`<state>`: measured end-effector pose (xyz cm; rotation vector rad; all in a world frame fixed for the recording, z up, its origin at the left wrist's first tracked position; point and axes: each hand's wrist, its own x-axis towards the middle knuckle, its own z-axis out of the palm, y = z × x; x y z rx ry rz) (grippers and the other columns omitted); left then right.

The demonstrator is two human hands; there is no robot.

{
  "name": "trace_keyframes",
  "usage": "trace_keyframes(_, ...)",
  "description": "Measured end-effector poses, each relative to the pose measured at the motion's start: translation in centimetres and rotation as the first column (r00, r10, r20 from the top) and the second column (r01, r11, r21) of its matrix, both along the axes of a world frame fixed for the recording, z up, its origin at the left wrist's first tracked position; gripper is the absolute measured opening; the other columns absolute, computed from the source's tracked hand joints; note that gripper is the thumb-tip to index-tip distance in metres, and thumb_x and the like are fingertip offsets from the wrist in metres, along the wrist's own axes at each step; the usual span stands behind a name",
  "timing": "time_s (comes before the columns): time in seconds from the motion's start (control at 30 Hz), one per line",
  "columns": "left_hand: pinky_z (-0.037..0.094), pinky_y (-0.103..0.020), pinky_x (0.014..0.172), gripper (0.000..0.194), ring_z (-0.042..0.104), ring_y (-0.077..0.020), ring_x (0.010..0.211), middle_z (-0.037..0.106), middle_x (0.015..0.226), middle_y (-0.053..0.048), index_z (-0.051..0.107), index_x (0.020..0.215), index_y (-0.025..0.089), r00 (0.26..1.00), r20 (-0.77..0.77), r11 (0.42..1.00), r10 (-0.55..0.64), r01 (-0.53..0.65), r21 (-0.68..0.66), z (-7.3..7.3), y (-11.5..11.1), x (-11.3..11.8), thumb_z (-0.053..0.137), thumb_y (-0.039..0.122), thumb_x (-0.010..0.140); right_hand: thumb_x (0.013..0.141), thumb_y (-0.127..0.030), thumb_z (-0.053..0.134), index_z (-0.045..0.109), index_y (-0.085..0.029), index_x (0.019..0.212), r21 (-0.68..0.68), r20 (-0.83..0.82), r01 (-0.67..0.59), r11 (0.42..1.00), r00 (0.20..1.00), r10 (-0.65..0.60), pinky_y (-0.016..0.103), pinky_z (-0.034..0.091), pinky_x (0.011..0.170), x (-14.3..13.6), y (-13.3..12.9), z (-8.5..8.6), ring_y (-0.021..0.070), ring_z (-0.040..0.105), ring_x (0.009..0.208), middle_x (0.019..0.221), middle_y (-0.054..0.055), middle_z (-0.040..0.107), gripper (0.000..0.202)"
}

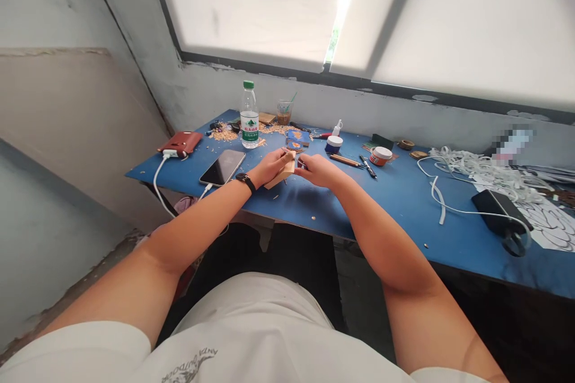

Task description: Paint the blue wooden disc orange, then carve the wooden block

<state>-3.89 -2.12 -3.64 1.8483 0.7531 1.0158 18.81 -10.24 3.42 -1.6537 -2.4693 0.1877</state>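
Note:
My left hand, with a black watch at the wrist, is closed around a pale wooden block above the table's front edge. Close against the block's right side is my right hand, its fingers curled. A small dark and reddish piece shows at those fingers, too small and covered to name. To the left of the block lies a smartphone with a white cable plugged in. Just beyond the hands are small blue boxes with an orange print.
A water bottle stands behind the phone, among wood shavings. Toward the right are a blue-lidded jar, pencils, a pen, and an orange jar. White cables and a black box lie at far right.

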Motion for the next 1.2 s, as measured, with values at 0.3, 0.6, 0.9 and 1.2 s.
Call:
trace_keyframes(0.3,0.06,-0.038,0.082,0.092,0.068,-0.0245,0.089,0.075,0.098,-0.007,0.079,0.105,0.02,0.987,0.032,0.987,-0.158,0.157,0.042,0.4,0.4,-0.4,0.073,0.112,0.103,0.125,-0.053,0.067,0.07,-0.025,0.107,0.046,-0.199,-0.195,0.98,0.959,0.2,0.034,0.04,0.079,0.1,0.1,-0.9,0.0223,0.059,0.079,0.089,0.004,0.073,0.033)
trace_keyframes(0.6,0.054,-0.037,0.075,0.072,0.065,-0.0231,0.081,0.074,0.095,-0.006,0.078,0.106,0.021,0.995,0.011,0.995,-0.099,0.099,-0.022,0.3,0.4,-0.5,0.082,0.093,0.103,0.125,-0.053,0.063,0.077,-0.024,0.114,0.054,-0.183,-0.175,0.983,0.966,0.182,0.036,0.04,0.08,-0.3,0.0,-0.9,0.0245,0.06,0.08,0.089,0.006,0.075,0.034)
trace_keyframes(0.9,0.05,-0.036,0.073,0.057,0.063,-0.0223,0.08,0.074,0.093,-0.006,0.077,0.105,0.021,0.997,-0.02,0.997,-0.071,0.071,0.004,0.6,0.8,-0.7,0.08,0.078,0.109,0.131,-0.045,0.064,0.086,-0.017,0.129,0.069,0.039,-0.019,0.997,0.999,0.017,0.037,0.034,0.079,-1.5,-0.7,0.0,0.0297,0.071,0.09,0.104,0.015,0.085,0.036)
trace_keyframes(1.2,0.046,-0.033,0.068,0.078,0.057,-0.0191,0.073,0.067,0.08,-0.003,0.068,0.091,0.023,0.999,0.017,0.999,0.029,-0.029,-0.021,0.3,0.6,0.1,0.077,0.1,0.106,0.126,-0.056,0.079,0.087,-0.02,0.109,0.047,0.021,0.155,0.987,0.988,-0.156,0.039,0.035,0.074,-1.5,-0.2,0.3,0.0289,0.072,0.091,0.104,0.014,0.086,0.041)
